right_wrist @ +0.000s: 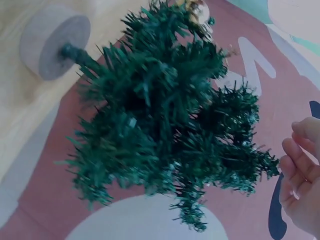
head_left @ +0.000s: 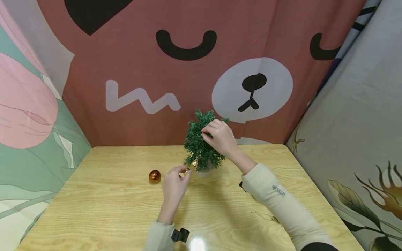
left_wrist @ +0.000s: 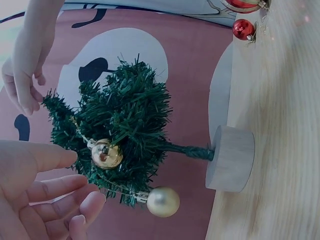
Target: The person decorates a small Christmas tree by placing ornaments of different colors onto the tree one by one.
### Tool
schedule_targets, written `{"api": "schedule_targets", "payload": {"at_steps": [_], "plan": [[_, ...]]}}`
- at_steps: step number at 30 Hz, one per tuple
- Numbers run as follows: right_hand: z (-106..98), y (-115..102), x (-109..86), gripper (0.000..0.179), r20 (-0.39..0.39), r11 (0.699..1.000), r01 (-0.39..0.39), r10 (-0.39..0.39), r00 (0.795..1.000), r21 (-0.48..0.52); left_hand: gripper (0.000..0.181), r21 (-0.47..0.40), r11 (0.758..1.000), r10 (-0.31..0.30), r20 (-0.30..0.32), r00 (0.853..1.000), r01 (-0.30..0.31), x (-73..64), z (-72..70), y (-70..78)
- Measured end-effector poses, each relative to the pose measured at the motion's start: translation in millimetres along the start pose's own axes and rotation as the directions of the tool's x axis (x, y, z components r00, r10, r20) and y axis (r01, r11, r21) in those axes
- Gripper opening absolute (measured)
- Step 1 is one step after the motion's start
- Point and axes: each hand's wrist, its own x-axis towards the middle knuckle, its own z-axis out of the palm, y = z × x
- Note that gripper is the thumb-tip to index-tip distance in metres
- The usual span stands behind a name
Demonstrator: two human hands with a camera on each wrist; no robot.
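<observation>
A small artificial Christmas tree (head_left: 199, 141) with green tinsel needles stands upright on a round pale base (left_wrist: 231, 159). On its left side hang a shiny gold ball (left_wrist: 106, 155) and a matte gold ball (left_wrist: 163, 202), both on thin gold strings. My left hand (head_left: 176, 183) is beside these baubles, its fingers loosely bent and apart near the branch tips, with nothing visibly gripped. Near the treetop is my right hand (head_left: 221, 137). Its fingers (right_wrist: 295, 155) are loosely bent beside the tip, and I see nothing held in them.
A copper-coloured ball (head_left: 155, 176) lies on the wooden table (head_left: 103, 195) left of the tree. On the right, a small ornament (head_left: 275, 219) with a string lies by the right sleeve. The left wrist view shows a red ball (left_wrist: 243, 30). Printed cloth (head_left: 135, 129) hangs behind.
</observation>
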Motion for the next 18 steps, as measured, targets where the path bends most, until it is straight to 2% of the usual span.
{"api": "schedule_targets", "payload": {"at_steps": [4, 8, 13, 18], "plan": [[-2.5, 4.0, 11.1, 0.004, 0.024, 1.000, 0.007, -0.007, 1.000, -0.019, 0.016, 0.001, 1.000, -0.006, -0.008, 1.000, 0.006, -0.7, -3.6, -1.5], [-6.2, 8.8, 23.8, 0.007, 0.104, 1.000, -0.012, 0.013, 0.994, -0.012, 0.016, -0.001, 1.000, -0.017, -0.017, 1.000, 0.017, -2.6, -6.7, -3.1], [-8.4, 15.4, 38.8, 0.011, 0.201, 0.997, -0.072, 0.074, 0.977, -0.016, 0.015, 0.005, 0.999, -0.031, -0.021, 0.999, 0.031, -5.6, -9.1, -5.3], [-5.2, 22.6, 44.4, 0.011, 0.285, 0.997, -0.072, 0.077, 0.955, -0.027, 0.015, 0.008, 0.999, -0.051, 0.003, 0.999, 0.051, -7.6, -9.6, -7.6]]}}
